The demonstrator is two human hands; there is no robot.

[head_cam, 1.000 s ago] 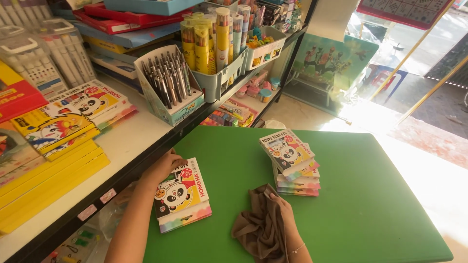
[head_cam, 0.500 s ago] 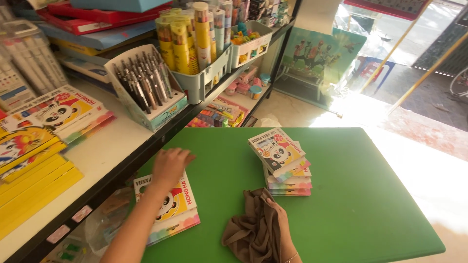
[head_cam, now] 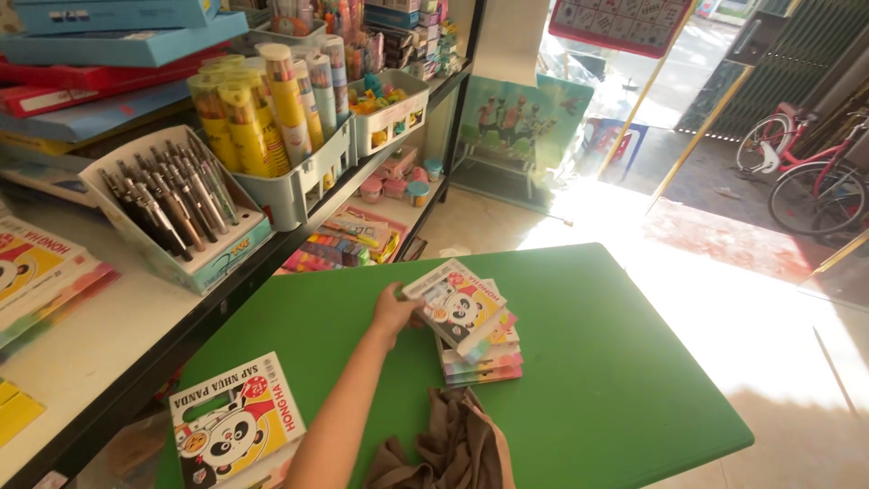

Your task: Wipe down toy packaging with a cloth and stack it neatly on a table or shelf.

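Gripping the top panda box [head_cam: 457,305] by its near-left edge, the left hand [head_cam: 396,313] held it tilted on the stack of boxes [head_cam: 480,355] on the green table [head_cam: 625,380]. Whether the right hand, hidden under the brown cloth [head_cam: 444,450], was closed, I cannot tell.

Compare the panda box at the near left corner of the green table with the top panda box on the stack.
The near panda box lies alone, flat on the green table, untouched; the top box sits skewed on a stack of like boxes, gripped at its left end by the left hand. The near box is partly cut off by the picture's edge; the top box shows whole. Both carry a cartoon panda on a colourful front.
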